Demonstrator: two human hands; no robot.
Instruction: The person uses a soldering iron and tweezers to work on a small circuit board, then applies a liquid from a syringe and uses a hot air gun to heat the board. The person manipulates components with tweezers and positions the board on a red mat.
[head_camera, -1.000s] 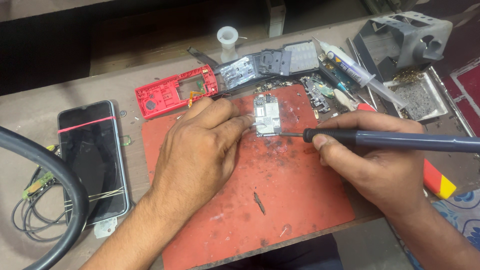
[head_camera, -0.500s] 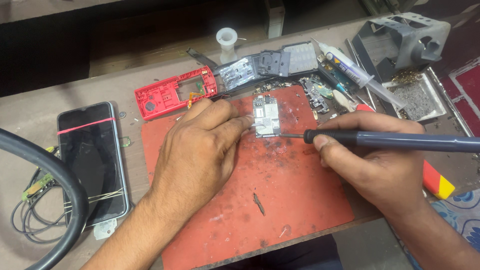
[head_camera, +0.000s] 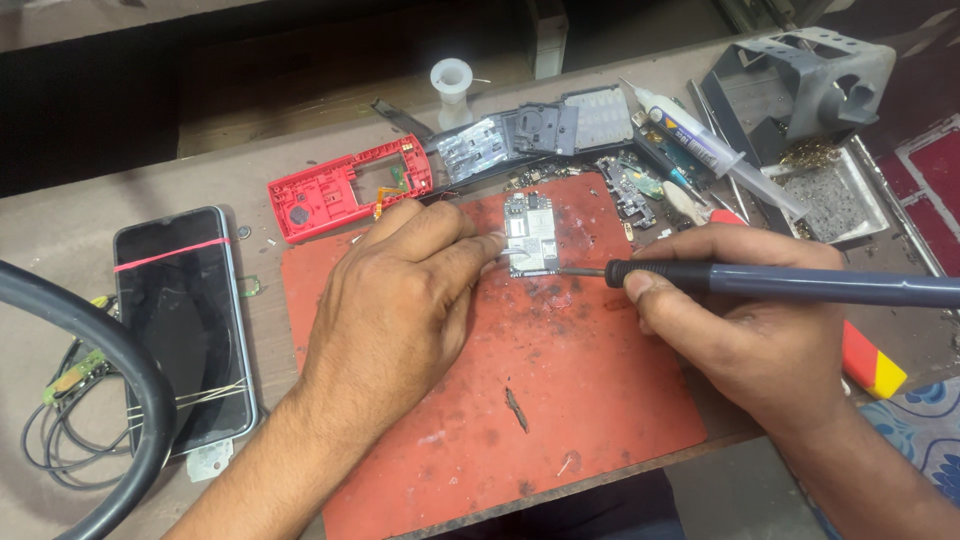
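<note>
Red, scorched and flecked with solder, the work mat (head_camera: 560, 400) lies under both hands and shields the wooden bench (head_camera: 250, 170) from heat. Near its 12 o'clock edge sits the small circuit board (head_camera: 530, 235), flat on the mat. The left hand (head_camera: 400, 300) lies palm down at the board's 8 o'clock side, fingers curled and fingertips (head_camera: 492, 243) pressing its left edge, apparently to keep it from sliding. The right hand (head_camera: 750, 330) is closed in a pen-like grip around the dark soldering iron (head_camera: 780, 285), whose handle runs off toward 3 o'clock; its metal tip meets the board's lower right corner (low and nearly level, which suits fine control). A red phone shell (head_camera: 345, 187) lies at 10 o'clock from the board, and a black smartphone (head_camera: 180, 320) far off at 9 o'clock. Compared with a second ago almost nothing differs: both hands keep their holds, and the tip sits at the same corner.
</note>
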